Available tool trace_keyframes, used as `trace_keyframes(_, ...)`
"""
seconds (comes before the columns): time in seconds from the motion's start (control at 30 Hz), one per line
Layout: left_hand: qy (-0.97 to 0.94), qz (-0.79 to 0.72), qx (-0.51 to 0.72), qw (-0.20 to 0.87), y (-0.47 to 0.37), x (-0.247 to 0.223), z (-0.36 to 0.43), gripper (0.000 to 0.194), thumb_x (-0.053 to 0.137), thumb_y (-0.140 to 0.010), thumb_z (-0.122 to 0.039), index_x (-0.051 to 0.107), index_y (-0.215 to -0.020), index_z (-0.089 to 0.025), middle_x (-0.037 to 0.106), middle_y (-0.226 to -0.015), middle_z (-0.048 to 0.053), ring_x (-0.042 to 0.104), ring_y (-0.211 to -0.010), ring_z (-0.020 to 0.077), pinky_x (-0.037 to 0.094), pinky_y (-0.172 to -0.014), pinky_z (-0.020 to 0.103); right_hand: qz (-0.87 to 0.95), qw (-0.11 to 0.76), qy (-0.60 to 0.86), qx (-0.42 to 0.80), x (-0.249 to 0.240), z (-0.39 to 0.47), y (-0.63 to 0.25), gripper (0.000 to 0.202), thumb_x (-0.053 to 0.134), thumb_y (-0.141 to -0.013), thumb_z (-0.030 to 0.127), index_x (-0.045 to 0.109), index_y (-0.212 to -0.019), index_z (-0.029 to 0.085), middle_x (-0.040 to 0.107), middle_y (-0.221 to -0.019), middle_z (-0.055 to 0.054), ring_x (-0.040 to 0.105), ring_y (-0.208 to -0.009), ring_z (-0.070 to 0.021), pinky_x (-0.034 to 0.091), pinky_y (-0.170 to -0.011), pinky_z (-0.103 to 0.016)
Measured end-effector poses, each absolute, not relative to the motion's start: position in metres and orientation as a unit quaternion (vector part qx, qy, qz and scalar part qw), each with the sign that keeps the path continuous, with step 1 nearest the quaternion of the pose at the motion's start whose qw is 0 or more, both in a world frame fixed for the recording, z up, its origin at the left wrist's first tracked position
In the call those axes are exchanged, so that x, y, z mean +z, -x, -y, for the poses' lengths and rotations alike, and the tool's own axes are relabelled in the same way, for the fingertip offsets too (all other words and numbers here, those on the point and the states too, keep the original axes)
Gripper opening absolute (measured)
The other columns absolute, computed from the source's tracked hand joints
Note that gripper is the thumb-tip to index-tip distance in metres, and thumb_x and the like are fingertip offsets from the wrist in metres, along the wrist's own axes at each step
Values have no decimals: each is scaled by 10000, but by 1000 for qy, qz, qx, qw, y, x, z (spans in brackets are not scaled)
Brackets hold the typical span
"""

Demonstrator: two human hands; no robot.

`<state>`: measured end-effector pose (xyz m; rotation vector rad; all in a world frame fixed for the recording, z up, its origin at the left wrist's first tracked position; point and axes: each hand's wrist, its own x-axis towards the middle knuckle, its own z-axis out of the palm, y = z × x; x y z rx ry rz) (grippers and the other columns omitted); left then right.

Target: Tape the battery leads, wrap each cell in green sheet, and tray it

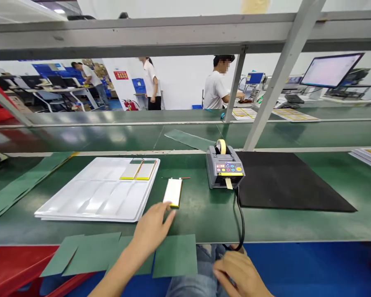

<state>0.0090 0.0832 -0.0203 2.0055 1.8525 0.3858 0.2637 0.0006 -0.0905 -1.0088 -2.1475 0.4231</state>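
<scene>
- The left hand (151,227) reaches over the green tabletop (200,218), fingertips at the near end of a flat white rectangular block with yellow edging (172,191); its thumb and forefinger stand apart (not clamped together).
- That block lies between the tray stack and the dispenser, thin leads (one red) at its far end.
- The right hand (239,274) is well apart from the left, above the lap, its fingers curled; whether it grips anything I cannot tell (it is partly blurred).
- Left of the block sits a stack of glossy white plastic trays (89,194), with two flat whitish pieces with yellow ends (138,170) in its far right corner.
- Right of the block stands a grey boxy tape dispenser (225,168), a pale tape strip (228,183) sticking out its front.
- Beside the dispenser lies a flat black mat (290,181).
- Thin green sheets (175,256) jut from the near edge (below the trays and block).
</scene>
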Motion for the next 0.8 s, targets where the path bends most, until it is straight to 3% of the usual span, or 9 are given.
trace_keyframes(0.13, -686, -706, 129, 116, -29, -44, -143, 805, 434, -822, -522, 254, -1402, 5, 508, -1176, 300, 431, -1112, 456, 363, -866, 564, 726, 451, 491, 167, -64, -35, -267, 162, 467, -895, 223, 606, -811, 223, 638, -698, -46, 560, -614, -170, 439, -592, -297)
trace_keyframes(0.37, -670, -708, 163, 153, -32, -63, -169, 784, 542, -716, -407, 315, -1396, -90, 486, -1176, 241, 347, -1187, 442, 330, -911, 558, 593, 455, 651, 132, -51, -121, -319, 278, 462, -871, 398, 649, -863, 193, 647, -802, -54, 578, -649, -170, 451, -626, -284)
trace_keyframes(0.47, -637, -703, 205, 242, -16, -56, -166, 853, 617, -644, -423, 350, -1372, -70, 544, -1102, 195, 447, -1131, 410, 354, -930, 518, 581, 436, 675, 131, -52, -144, -319, 310, 479, -850, 439, 683, -813, 207, 655, -758, -36, 572, -599, -163, 418, -575, -270)
trace_keyframes(0.6, -573, -641, 272, 432, 2, -41, -138, 804, 541, -729, -552, 371, -1349, -70, 594, -986, 99, 608, -884, 243, 480, -813, 349, 586, 420, 684, 113, -49, -149, -302, 273, 517, -829, 415, 672, -703, 229, 595, -650, -4, 538, -563, -146, 346, -509, -242)
trace_keyframes(0.7, -496, -558, 328, 579, 5, -34, -108, 689, 527, -742, -617, 509, -1235, -136, 598, -925, 57, 590, -759, 172, 504, -724, 291, 593, 429, 678, 71, -43, -135, -283, 258, 498, -854, 361, 644, -700, 215, 548, -670, -18, 507, -604, -146, 334, -538, -252)
trace_keyframes(0.8, -334, -436, 432, 715, -1, -36, -87, 610, 672, -691, -563, 576, -1168, -196, 606, -942, 34, 554, -746, 130, 500, -654, 230, 624, 445, 641, 45, -39, -114, -270, 241, 488, -878, 321, 650, -739, 209, 551, -707, -37, 507, -654, -147, 374, -613, -267)
